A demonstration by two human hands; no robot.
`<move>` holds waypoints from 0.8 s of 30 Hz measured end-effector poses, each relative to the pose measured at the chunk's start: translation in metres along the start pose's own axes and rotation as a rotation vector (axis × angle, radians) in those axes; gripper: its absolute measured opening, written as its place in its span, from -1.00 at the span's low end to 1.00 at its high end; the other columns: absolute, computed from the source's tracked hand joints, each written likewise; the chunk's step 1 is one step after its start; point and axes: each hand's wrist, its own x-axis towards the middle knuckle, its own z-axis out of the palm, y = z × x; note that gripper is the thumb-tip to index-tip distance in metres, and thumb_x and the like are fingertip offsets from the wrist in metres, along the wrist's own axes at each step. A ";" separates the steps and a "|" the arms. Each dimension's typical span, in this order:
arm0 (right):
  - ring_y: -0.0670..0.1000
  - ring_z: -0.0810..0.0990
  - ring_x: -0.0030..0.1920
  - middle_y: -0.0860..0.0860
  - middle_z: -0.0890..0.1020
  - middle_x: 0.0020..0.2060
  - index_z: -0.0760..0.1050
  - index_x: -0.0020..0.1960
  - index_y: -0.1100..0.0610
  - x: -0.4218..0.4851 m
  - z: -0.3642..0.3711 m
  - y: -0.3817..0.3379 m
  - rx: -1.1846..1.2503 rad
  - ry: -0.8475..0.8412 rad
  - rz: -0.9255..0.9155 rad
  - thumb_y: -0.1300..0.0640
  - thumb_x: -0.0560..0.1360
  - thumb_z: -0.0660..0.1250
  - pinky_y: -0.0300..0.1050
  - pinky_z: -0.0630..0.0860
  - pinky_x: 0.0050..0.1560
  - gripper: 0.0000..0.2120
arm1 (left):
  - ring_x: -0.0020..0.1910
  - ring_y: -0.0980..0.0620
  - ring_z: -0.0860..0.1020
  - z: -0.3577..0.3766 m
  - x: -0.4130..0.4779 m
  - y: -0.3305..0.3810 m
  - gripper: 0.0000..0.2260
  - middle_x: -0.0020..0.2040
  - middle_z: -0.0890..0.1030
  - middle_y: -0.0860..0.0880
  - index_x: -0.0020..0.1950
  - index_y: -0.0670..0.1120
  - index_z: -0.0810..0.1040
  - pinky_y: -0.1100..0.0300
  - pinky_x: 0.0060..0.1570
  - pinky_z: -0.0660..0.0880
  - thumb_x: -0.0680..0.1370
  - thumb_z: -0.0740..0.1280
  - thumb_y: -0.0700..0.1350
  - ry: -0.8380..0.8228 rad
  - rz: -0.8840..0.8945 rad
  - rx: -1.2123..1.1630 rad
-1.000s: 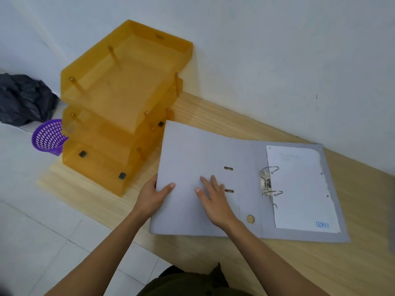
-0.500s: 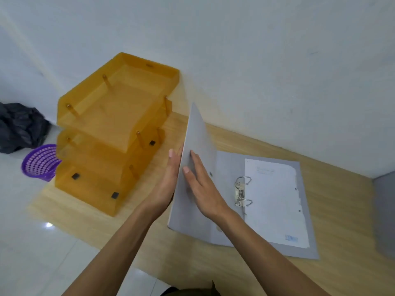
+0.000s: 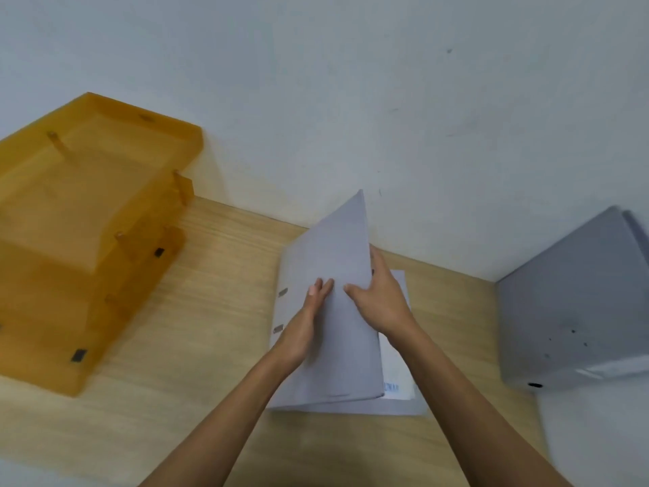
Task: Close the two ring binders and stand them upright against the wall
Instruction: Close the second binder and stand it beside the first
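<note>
Folding it shut, I judge the grey ring binder (image 3: 333,247), on the counter (image 3: 217,311) near the wall (image 3: 351,100), to be stiff, light board. My left hand (image 3: 309,321) presses flat-fingered and my right hand (image 3: 382,304) pinches the cover's edge. I'd lift it by the spine.

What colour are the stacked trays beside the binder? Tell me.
The stacked trays are translucent orange; head view.

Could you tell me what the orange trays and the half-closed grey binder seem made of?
The orange trays look like translucent, glossy plastic: posts and lower tiers show through the walls. The half-closed grey binder seems matte covered cardboard, its raised cover flat; a plastic skin is possible.
</note>
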 end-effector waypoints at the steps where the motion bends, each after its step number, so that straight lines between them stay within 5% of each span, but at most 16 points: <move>1: -0.07 0.54 0.18 -0.14 0.52 0.22 0.21 0.57 -0.05 -0.001 -0.007 0.010 -0.020 0.005 0.017 0.24 0.49 0.36 -0.23 0.43 0.05 -0.29 | 0.64 0.14 -0.06 -0.001 0.003 -0.009 -0.54 0.66 0.03 0.16 0.62 0.10 0.17 0.20 0.54 -0.09 0.71 -0.07 0.12 0.008 -0.022 0.090; 5: -0.06 0.52 0.23 -0.10 0.49 0.25 0.23 0.56 0.04 -0.011 -0.045 0.064 0.008 0.028 0.092 0.37 0.44 0.38 -0.32 0.42 0.04 -0.24 | 0.66 -0.01 -0.08 0.000 0.013 -0.046 -0.42 0.69 -0.05 0.01 0.65 0.00 0.10 -0.03 0.60 -0.05 0.67 0.25 -0.05 0.055 -0.125 0.351; 10: 0.04 0.61 0.15 0.09 0.59 0.32 0.35 0.45 0.08 -0.026 -0.068 0.124 0.066 0.089 0.294 0.36 0.39 0.46 -0.17 0.52 -0.01 -0.31 | 0.56 -0.14 0.27 0.000 0.016 -0.077 -0.24 0.67 0.02 -0.10 0.65 -0.10 0.09 -0.11 0.48 0.29 0.56 0.43 -0.07 0.193 -0.207 0.408; 14: 0.13 0.34 0.51 0.15 0.30 0.56 0.13 0.62 0.17 -0.031 -0.056 0.148 -0.112 0.128 0.330 0.23 0.41 0.51 -0.04 0.33 0.46 -0.11 | 0.60 -0.11 0.21 0.006 0.010 -0.090 -0.18 0.64 0.16 -0.13 0.66 -0.12 0.02 -0.01 0.55 0.18 0.54 0.46 -0.14 0.203 -0.166 0.382; 18: 0.13 -0.04 0.66 0.04 -0.04 0.67 0.00 0.66 0.05 -0.034 -0.030 0.156 -0.304 -0.065 0.251 0.07 0.51 0.41 0.09 0.03 0.61 -0.14 | 0.49 -0.16 0.40 0.013 0.003 -0.100 -0.20 0.56 0.36 -0.11 0.65 -0.12 0.03 0.02 0.44 0.34 0.54 0.45 -0.16 0.194 -0.192 0.393; 24: 0.19 -0.16 0.65 -0.04 -0.09 0.67 -0.01 0.66 -0.08 -0.048 0.003 0.179 -0.302 -0.404 0.225 0.00 0.57 0.29 0.07 -0.07 0.61 -0.24 | 0.37 -0.17 0.51 0.021 -0.002 -0.105 -0.26 0.47 0.48 -0.11 0.62 -0.08 0.12 0.04 0.27 0.45 0.54 0.45 -0.15 0.195 -0.189 0.400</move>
